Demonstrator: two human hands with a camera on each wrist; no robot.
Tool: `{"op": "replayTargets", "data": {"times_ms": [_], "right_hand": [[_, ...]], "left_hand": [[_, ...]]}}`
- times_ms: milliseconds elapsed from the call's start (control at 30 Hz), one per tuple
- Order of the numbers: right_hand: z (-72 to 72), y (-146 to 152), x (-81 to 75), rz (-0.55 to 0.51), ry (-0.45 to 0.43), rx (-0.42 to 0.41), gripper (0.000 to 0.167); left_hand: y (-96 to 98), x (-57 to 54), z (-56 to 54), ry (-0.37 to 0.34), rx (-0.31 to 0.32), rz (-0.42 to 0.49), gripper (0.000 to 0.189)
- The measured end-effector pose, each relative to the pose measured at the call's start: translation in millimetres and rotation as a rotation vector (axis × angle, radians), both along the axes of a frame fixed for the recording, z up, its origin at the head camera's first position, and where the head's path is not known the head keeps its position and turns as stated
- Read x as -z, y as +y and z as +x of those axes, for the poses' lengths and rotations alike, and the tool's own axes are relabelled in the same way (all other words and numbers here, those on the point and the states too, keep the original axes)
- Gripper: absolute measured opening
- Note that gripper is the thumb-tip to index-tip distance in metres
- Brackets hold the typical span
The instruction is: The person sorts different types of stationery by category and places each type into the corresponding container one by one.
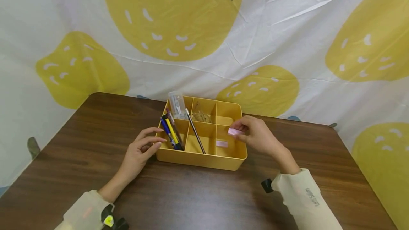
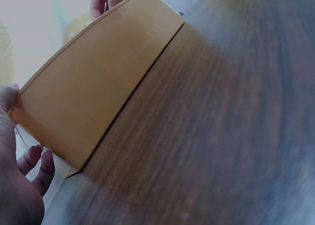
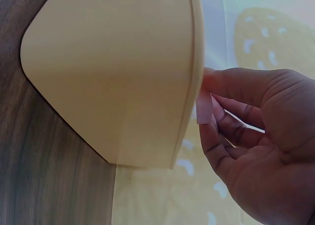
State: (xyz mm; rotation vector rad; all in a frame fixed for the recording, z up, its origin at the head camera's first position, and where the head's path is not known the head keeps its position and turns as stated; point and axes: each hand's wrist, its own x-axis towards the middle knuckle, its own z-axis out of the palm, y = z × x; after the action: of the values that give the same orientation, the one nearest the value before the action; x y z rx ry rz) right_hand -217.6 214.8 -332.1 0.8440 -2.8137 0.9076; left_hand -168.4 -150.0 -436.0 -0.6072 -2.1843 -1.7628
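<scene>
A yellow divided organizer box (image 1: 198,160) stands on the table. My right hand (image 1: 257,134) pinches a small pale pink rectangular block (image 1: 234,131) between thumb and fingers, over the box's front right compartment. In the right wrist view the pink block (image 3: 204,109) shows right at the rim. Another pink block (image 1: 222,144) lies inside that compartment. On the other side, my left hand (image 1: 137,153) rests at the box's left rim, its fingers loosely bent and the fingertips reaching over the edge. The left wrist view has the thumb (image 2: 9,94) at the rim's corner.
Several pens (image 1: 172,130) lean in the front left compartment, and a black pencil (image 1: 195,130) slants in the front middle one. A clear plastic cylinder (image 1: 176,104) stands at the back left. Behind the wooden table (image 1: 204,194) hangs a lemon-print cloth (image 1: 281,27).
</scene>
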Motion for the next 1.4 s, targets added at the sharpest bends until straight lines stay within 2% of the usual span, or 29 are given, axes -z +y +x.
{"op": "replayTargets", "data": {"times_ms": [233,500,567,800,1267,1400], "right_hand": [[0.3,-7,1.2,0.017,0.008,-0.026,0.017],[-0.3,-11,7.5,0.024,0.012,-0.072,0.02],[0.0,-13,8.8,0.032,0.01,-0.082,0.021],[2.4,-17,9.2,0.06,-0.028,-0.093,0.019],[-0.5,-23,19.8,0.095,0.027,-0.167,0.02],[-1.2,-25,20.9,0.133,0.01,-0.174,0.018]], "left_hand": [[1.4,-2.5,1.0,-0.01,-0.004,0.0,0.015],[7.9,-26.2,13.8,-0.007,-0.021,0.005,0.014],[8.6,-29.2,15.7,-0.014,-0.023,0.005,0.013],[9.0,-30.5,16.6,-0.014,-0.026,0.012,0.013],[8.8,-30.5,16.9,-0.02,-0.031,0.005,0.013],[9.0,-31.0,17.0,-0.019,-0.028,0.008,0.013]]}}
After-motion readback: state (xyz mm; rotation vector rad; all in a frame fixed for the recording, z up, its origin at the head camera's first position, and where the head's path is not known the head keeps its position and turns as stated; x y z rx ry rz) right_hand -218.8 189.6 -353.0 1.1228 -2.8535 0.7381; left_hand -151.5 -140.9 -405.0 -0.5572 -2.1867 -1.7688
